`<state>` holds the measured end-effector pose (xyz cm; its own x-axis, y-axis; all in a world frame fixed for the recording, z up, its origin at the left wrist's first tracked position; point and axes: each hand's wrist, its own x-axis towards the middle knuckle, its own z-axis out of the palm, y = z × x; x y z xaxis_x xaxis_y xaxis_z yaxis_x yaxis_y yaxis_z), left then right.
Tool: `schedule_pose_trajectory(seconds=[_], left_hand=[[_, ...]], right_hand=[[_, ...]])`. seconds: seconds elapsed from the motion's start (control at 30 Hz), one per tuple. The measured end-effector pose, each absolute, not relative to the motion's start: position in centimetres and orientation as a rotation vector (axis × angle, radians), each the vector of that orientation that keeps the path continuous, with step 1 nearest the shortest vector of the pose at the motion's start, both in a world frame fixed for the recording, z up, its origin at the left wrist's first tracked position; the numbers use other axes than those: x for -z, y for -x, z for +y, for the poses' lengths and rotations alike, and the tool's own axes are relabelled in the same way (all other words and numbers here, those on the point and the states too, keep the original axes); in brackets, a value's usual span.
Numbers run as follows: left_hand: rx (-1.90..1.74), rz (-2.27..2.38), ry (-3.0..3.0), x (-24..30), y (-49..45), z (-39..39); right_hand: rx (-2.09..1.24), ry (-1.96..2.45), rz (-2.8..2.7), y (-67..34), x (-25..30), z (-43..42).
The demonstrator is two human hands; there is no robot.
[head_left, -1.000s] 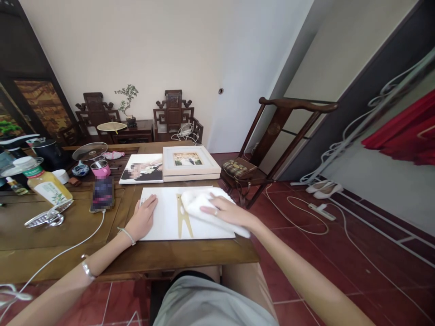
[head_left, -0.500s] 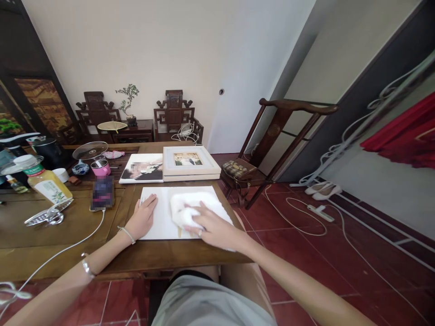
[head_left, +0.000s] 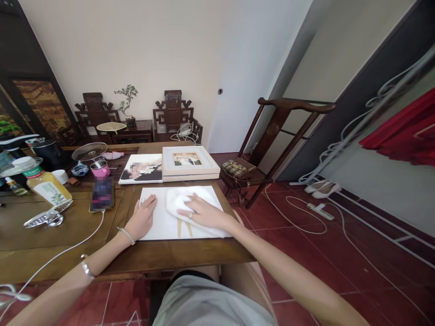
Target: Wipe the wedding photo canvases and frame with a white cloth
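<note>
A flat white board or large print (head_left: pixel 159 226) lies on the wooden table near its front right corner, with two tan tapering marks low on its face. My left hand (head_left: pixel 143 217) rests flat on the board's left side, fingers stretched out. Under my right hand (head_left: pixel 204 213) is a bunched white cloth (head_left: pixel 176 199), pressed against the board's upper middle and spread toward its right side. The fingers of that hand grip the cloth, which covers much of the board's right half.
Behind the board lie a boxed frame (head_left: pixel 190 173) and a photo print (head_left: pixel 142 168). To the left are a phone (head_left: pixel 102 194) on a cable, a hair clip (head_left: pixel 50 216), a juice-coloured bottle (head_left: pixel 47 183) and a pink cup (head_left: pixel 100 169). A wooden chair (head_left: pixel 282 122) holds a plaid bag (head_left: pixel 238 167).
My right hand has slid the cloth away from me and slightly left across the board, uncovering more of the tan marks. My left hand stays in place.
</note>
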<state>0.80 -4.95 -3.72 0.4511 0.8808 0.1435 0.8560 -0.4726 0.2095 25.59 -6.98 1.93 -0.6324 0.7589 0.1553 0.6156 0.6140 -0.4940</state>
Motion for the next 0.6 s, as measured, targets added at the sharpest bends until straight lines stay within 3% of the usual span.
schedule_pose_trajectory(seconds=[0.3, 0.6], left_hand=[[-0.375, 1.549, -2.599, 3.9, -0.6, -4.8], [-0.390, 1.533, -2.587, 4.1, -0.6, -4.7]], right_hand=[[-0.290, 1.211, -2.510, -23.2, -1.2, -2.6], [-0.342, 1.031, -2.660, -22.4, -2.0, -12.8]])
